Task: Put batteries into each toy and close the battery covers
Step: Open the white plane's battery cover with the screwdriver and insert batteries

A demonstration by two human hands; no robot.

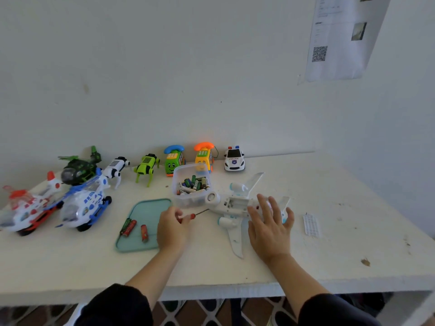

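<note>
So, clear tub (pixel 191 182) full of batteries (pixel 194 184), left of it a teal tray (pixel 150 208) with three more, left hand (pixel 173 228) pinching a screwdriver (pixel 195 215), right hand (pixel 270 228) flat on the plane (pixel 235 208).

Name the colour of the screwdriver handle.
Red, on the screwdriver in the left hand; head view.

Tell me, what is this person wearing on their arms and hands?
Both hands are bare: no gloves, rings or watch show on the left hand or the right hand. The forearms are uncovered too. Dark sleeves, black or close to it, are pushed up near the elbows: the left sleeve and the right sleeve.
</note>
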